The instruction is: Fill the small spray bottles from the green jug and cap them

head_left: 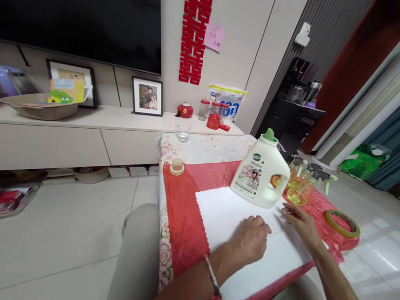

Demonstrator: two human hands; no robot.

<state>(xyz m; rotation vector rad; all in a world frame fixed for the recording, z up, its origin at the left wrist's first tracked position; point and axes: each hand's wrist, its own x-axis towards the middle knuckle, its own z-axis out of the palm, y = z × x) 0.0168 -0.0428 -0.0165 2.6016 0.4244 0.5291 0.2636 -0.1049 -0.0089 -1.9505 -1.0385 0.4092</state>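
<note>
My left hand (253,239) rests on a white scallop-edged sheet (227,215), its fingers curled in; whatever they may hold is hidden. On the right side of the sheet is my right hand (299,219), fingers loosely apart with nothing seen in them. Just beyond both hands stands a cream detergent jug (255,174), upright, with a green spout (269,134) and no cap on its neck. A pale cap (176,167) sits apart on the red cloth (182,211) at the left. Neither hand appears to touch the jug.
Spray bottles with yellow liquid (297,193) stand right of the jug. A tape roll (342,223) lies near the table's right edge. At the far edge is a glass cup (183,132). Behind, a white cabinet (121,112) carries a photo frame, jars and a detergent bag.
</note>
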